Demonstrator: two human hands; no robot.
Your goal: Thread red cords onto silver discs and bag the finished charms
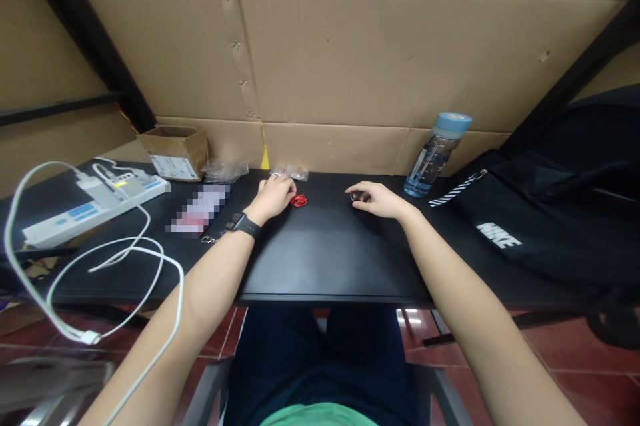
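Observation:
A small tangled red bundle (299,201) lies on the black table (320,253). My left hand (276,195), with a dark watch (243,225) on its wrist, rests at the bundle's left side, its fingers curled and touching it. To the right, my right hand (374,199) is held low over the table with thumb and fingers curved round a small dark, shiny object (356,197) too small to name. Behind my left hand are small clear plastic bags (296,173).
At the left are a white power strip (83,219) with looping white cables, an open cardboard box (176,151), a blurred-out flat item (200,211) and a keyring (209,239). A blue-lidded bottle (434,156) and a black bag (545,233) stand at the right. Cardboard (350,59) walls the back.

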